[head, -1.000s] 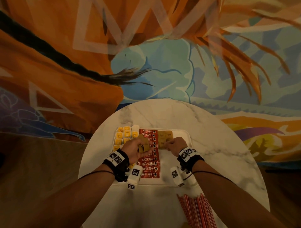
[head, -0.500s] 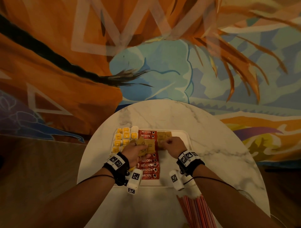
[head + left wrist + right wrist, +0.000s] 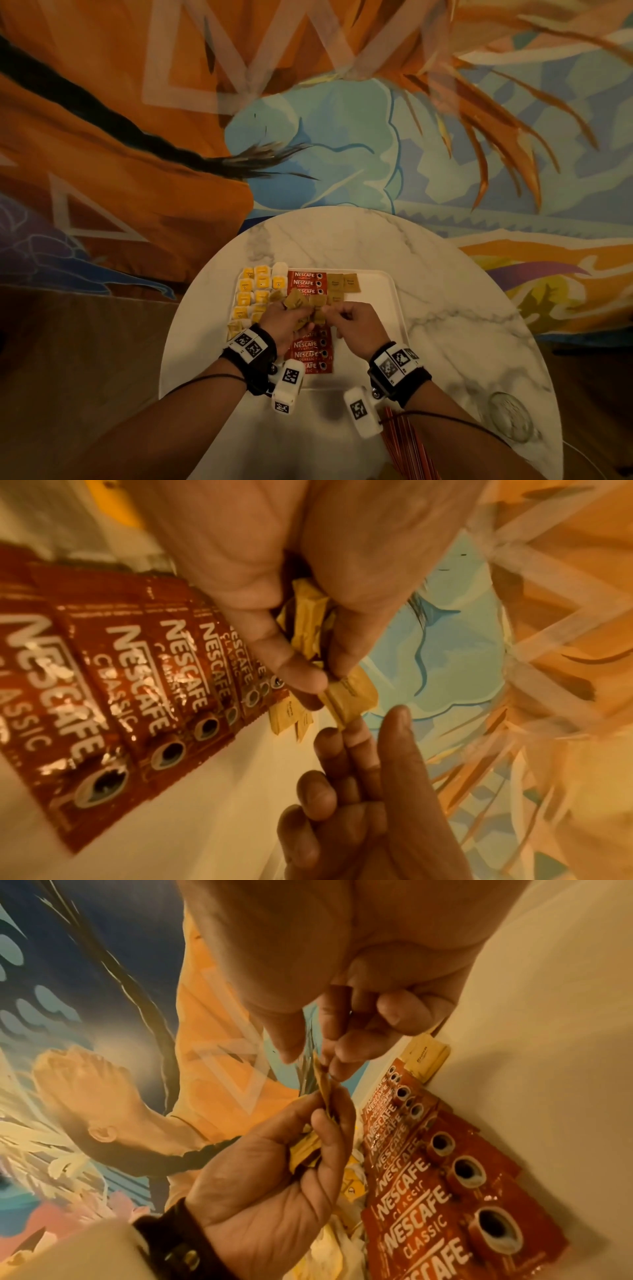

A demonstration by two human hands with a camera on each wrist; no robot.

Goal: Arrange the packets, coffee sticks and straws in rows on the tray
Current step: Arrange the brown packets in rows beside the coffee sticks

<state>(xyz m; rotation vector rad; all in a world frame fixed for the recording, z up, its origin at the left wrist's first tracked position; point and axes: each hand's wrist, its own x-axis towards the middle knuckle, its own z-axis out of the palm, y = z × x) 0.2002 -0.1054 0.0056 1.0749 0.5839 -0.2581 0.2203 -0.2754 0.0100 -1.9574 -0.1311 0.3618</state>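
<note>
A white tray (image 3: 380,308) lies on the round marble table. On it are yellow packets (image 3: 253,284) at the left, a column of red Nescafe sticks (image 3: 306,282) in the middle, and a few brown packets (image 3: 342,284) at the far right of that column. My left hand (image 3: 298,313) hovers over the sticks and grips a bunch of brown packets (image 3: 308,631). One packet (image 3: 349,696) juts out of the bunch. My right hand (image 3: 330,313) pinches the edge of that packet (image 3: 320,1074) between thumb and fingers.
Red straws (image 3: 407,445) lie in a bundle on the table near its front edge, under my right forearm. A clear glass (image 3: 510,416) stands at the near right. The tray's right part shows bare white. A painted wall rises behind the table.
My right hand has come back from the brown packets laid on the tray to the bunch in my left hand and has taken hold of one packet.
</note>
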